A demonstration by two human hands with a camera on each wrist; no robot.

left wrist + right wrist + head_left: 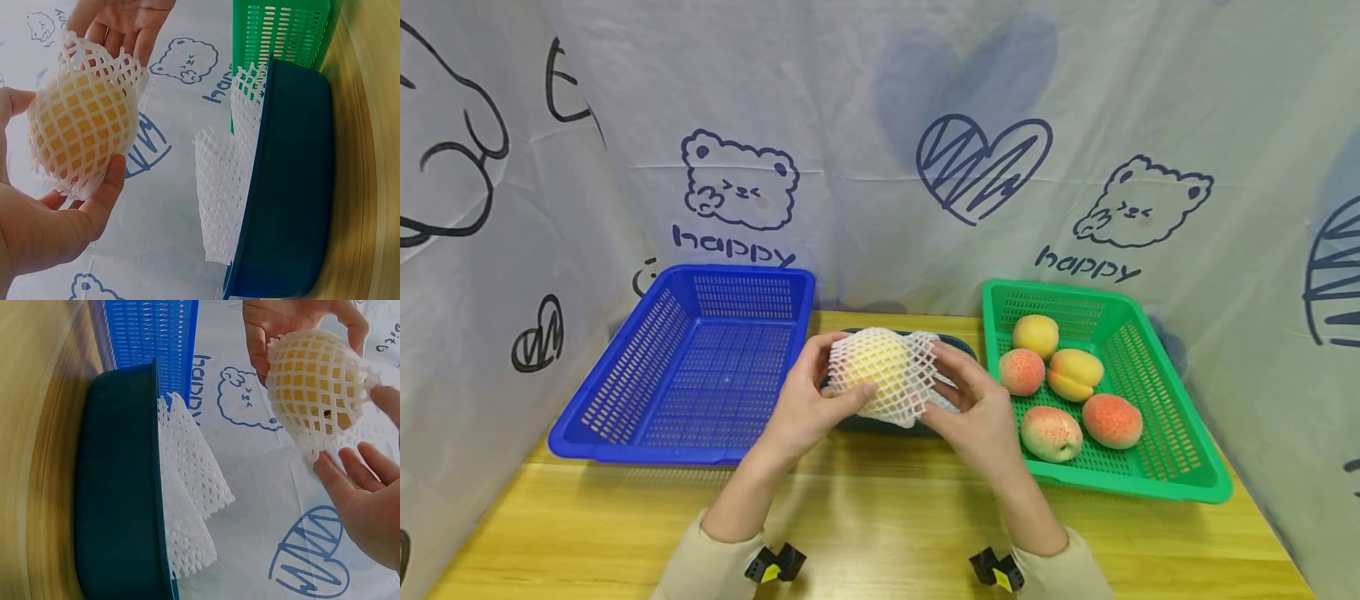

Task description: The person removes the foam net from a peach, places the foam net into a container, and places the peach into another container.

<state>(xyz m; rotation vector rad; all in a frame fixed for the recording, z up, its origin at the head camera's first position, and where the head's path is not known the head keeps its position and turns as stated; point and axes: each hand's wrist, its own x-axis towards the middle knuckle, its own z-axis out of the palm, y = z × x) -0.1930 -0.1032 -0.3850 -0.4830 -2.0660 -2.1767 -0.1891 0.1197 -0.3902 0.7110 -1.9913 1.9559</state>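
Above the dark green tub (290, 187), a yellow peach (874, 362) sits inside a white foam net sleeve (917, 375). My left hand (805, 408) grips the sleeved peach, thumb across its near side and fingers round the far left side. My right hand (981, 408) pinches the loose right end of the sleeve between thumb and fingers. The right wrist view shows the netting stretched over the whole fruit, with the peach's dark stem pit (327, 414) behind the mesh. More white foam nets (190, 487) stick up out of the tub.
A blue basket (681, 454) with nothing in it stands at the left. To the right, a green basket (1180, 483) holds several peaches (1075, 375). All stand on a wooden table (880, 517) against a printed white cloth (865, 167).
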